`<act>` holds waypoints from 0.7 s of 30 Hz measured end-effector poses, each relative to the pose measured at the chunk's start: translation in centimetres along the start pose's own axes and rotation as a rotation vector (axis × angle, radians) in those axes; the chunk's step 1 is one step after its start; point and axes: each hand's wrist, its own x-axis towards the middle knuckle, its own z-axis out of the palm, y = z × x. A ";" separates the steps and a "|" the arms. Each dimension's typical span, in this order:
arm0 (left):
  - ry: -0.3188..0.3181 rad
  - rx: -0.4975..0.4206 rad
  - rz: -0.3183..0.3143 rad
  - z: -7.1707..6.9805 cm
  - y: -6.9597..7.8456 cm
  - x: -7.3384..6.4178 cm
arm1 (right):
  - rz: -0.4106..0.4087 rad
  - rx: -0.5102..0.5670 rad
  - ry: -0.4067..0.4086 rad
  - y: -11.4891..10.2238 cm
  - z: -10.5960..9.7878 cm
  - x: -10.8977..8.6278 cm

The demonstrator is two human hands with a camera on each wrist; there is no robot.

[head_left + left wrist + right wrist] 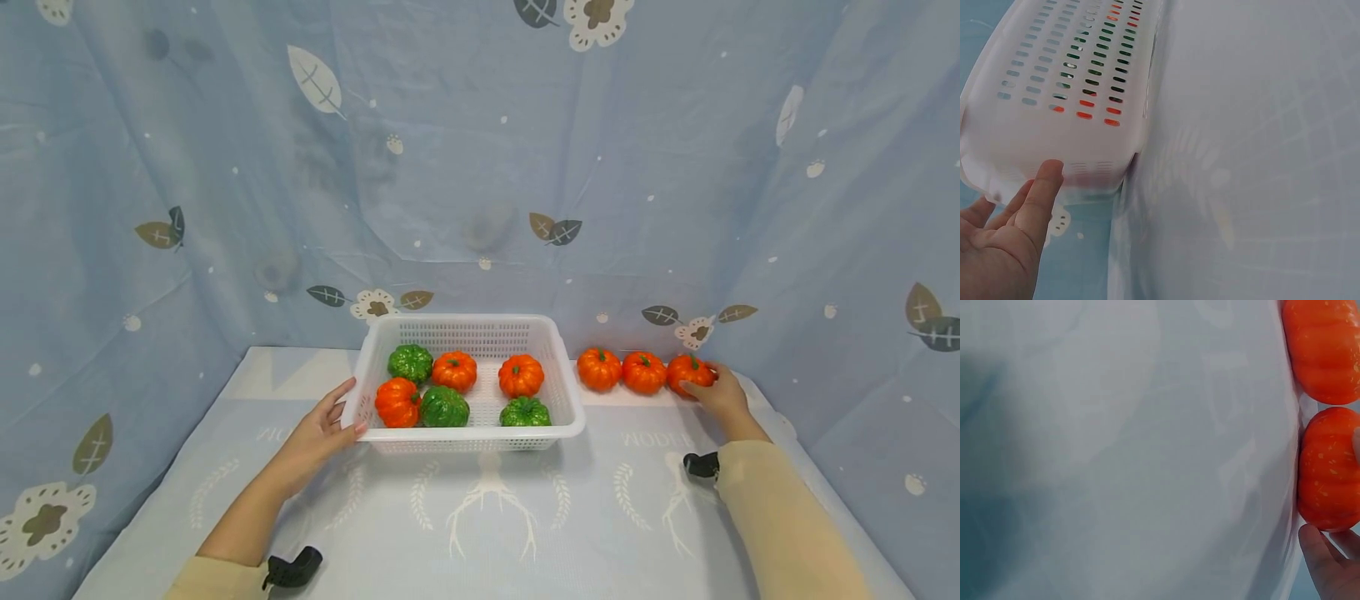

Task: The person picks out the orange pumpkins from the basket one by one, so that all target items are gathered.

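A white plastic basket [468, 434] stands at the back of the table with three orange and three green pumpkins inside. My left hand [318, 437] touches the basket's left end, its thumb near the front corner and its fingers extended along the side. In the left wrist view, that hand [1013, 234] is beside the slotted wall. At the right end of a row of three orange pumpkins, my right hand [723, 400] grips the last orange pumpkin [686, 373], thumb in front and fingers at its right. The right wrist view shows this pumpkin [1329, 478] with part of the hand cut off.
Two more orange pumpkins [644, 372] sit between the basket and my right hand. A blue patterned curtain [480, 167] hangs behind and along both sides. A pale printed cloth [487, 533] covers the table. Each wrist carries a black strap-on piece [295, 568].
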 end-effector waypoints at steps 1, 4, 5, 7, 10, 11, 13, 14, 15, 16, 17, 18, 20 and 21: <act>-0.001 -0.001 -0.001 0.0 0.0 0.0 | -0.001 -0.002 0.001 0.1 0.0 0.0; -0.001 -0.008 0.005 0.0 0.0 0.0 | -0.007 0.001 0.003 0.2 0.0 0.1; -0.004 -0.011 0.009 0.0 0.0 0.0 | -0.010 0.005 0.004 0.3 -0.1 0.1; -0.009 -0.014 0.013 -0.1 -0.1 0.0 | -0.020 0.010 0.003 0.4 -0.1 0.0; -0.003 -0.019 0.009 0.0 -0.2 0.0 | -0.043 0.014 0.003 0.4 -0.4 -0.2; -0.006 -0.016 0.008 0.0 -0.2 0.1 | -0.054 0.012 0.001 0.4 -0.5 -0.4; -0.002 -0.012 -0.002 0.0 -0.3 0.1 | -0.084 0.002 -0.004 0.2 -0.8 -0.7; 0.004 -0.008 -0.007 0.1 -0.3 0.1 | -0.095 0.003 -0.009 0.0 -1.0 -0.9; 0.006 -0.003 -0.011 0.0 -0.4 0.2 | -0.110 -0.001 -0.014 -0.1 -1.2 -1.1; 0.008 0.005 -0.015 0.0 -0.4 0.2 | -0.125 -0.002 -0.022 -0.4 -1.4 -1.4; 0.007 0.013 -0.015 0.0 -0.4 0.2 | -0.134 -0.001 -0.032 -0.7 -1.6 -1.7; 0.013 0.015 -0.018 0.0 -0.4 0.2 | -0.143 -0.001 -0.042 -1.0 -1.7 -2.0; 0.013 0.019 -0.016 0.0 -0.4 0.2 | -0.152 0.001 -0.061 -1.6 -2.0 -2.5; 0.011 0.020 -0.016 -0.1 -0.4 0.2 | -0.157 -0.002 -0.070 -2.0 -2.1 -2.8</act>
